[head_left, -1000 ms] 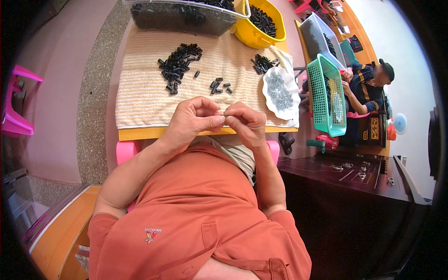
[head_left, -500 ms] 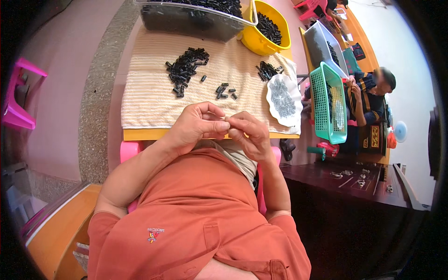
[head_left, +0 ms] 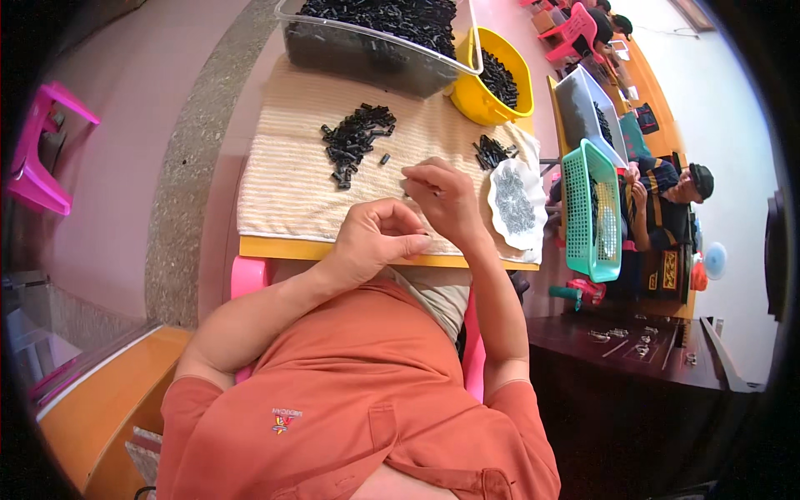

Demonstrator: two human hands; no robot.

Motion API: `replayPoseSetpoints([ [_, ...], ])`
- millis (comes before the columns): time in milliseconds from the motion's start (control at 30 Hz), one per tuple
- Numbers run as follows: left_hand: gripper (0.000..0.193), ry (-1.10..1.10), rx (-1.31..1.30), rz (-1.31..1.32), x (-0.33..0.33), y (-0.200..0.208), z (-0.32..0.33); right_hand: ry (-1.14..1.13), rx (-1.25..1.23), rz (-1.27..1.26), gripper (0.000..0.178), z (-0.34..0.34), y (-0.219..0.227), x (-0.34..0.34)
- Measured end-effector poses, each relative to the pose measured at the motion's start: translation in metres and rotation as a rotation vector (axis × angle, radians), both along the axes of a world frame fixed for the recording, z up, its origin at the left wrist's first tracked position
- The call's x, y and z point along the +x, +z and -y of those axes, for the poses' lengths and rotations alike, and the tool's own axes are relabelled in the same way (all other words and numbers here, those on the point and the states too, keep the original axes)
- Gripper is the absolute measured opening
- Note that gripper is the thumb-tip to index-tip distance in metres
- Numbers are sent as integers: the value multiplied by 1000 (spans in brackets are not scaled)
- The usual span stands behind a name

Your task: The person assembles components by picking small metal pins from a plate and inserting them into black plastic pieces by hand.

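My left hand is just above the towel's near edge, its thumb and fingers pinched together with a tiny dark bit showing at the thumb tip. Farther forward, my right hand bends over the towel, fingers closed and pointing left; what they hold, if anything, is hidden. A pile of short black cylindrical pieces lies beyond my hands, with one loose black piece near it. To the right of my right hand are a smaller heap of black pieces and a white scalloped dish of small clear pieces.
A striped towel covers the table. At its far side stand a clear bin and a yellow tub, both holding black pieces. A green basket stands to the right, near another person. A pink stool is at left.
My hands have come apart: the right has moved forward over the towel, covering the small loose group of pieces, while the left stays near the table edge. The whole view has shifted slightly.
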State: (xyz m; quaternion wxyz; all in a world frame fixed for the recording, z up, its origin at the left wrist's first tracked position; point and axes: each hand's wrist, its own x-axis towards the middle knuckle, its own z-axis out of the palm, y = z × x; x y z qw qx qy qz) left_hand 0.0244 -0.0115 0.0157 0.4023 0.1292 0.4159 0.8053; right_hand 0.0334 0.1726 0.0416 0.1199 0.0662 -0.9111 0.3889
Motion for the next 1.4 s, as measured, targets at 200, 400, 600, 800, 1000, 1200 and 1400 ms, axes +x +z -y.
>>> replayPoseSetpoints([
  [200, 15, 38, 2, -173, 5, 5, 3, 54, 376, 20, 18, 28, -11, -36],
  [400, 14, 76, 46, -162, 5, 6, 4, 104, 582, -80, 17, 41, -25, -59],
  [600, 14, 80, 47, -168, 5, 8, 6, 148, 709, 17, 10, 55, -15, -61],
  [800, 14, 86, 32, -168, 4, 6, 5, 157, 757, 81, 10, 61, -7, -60],
  [1000, 13, 114, 57, -135, 3, 7, 6, 103, 622, -10, 22, 41, -7, -48],
  [1200, 13, 174, 38, -179, 1, 3, 3, 15, 378, -93, 25, 20, 1, -29],
  [1400, 7, 192, 32, -83, -5, 7, 5, -77, -90, 98, 16, 0, -1, -1],
])
